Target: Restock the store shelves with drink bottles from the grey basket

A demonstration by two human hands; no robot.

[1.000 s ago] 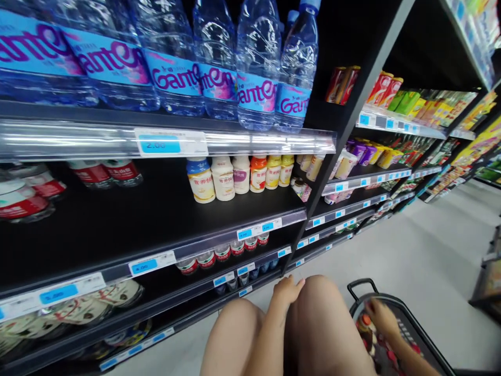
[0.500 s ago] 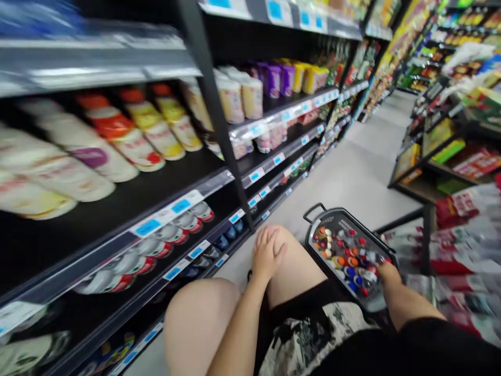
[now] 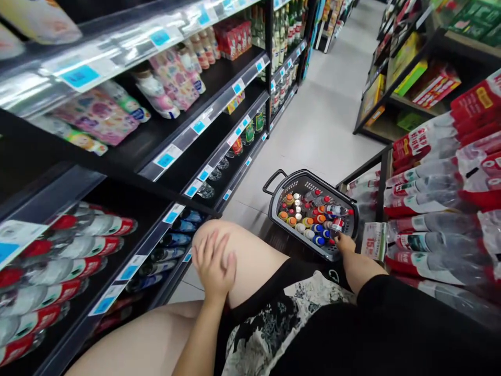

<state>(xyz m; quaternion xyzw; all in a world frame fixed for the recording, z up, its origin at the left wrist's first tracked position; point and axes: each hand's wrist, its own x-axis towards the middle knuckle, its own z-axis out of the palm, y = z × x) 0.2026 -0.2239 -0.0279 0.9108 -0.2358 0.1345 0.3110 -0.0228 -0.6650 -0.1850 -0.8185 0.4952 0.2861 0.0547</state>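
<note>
I crouch in a shop aisle. My left hand (image 3: 213, 263) lies flat on my right knee, fingers stretched out and holding nothing. My right hand (image 3: 345, 243) reaches down to the near rim of a dark plastic basket (image 3: 282, 185) on the floor; its fingers curl at the rim, and what they grip is hidden. The basket holds several small bottles (image 3: 309, 216) with coloured caps, standing upright.
Black shelves (image 3: 172, 151) on the left carry bottled drinks with blue price tags. Packs of bottled water (image 3: 438, 198) are stacked at the right. Grey floor (image 3: 324, 125) runs ahead between the shelving rows.
The view has swung right and down from the water bottles to the lower shelves and the aisle. The basket now shows fully. My left hand stays on my knee, my right by the basket.
</note>
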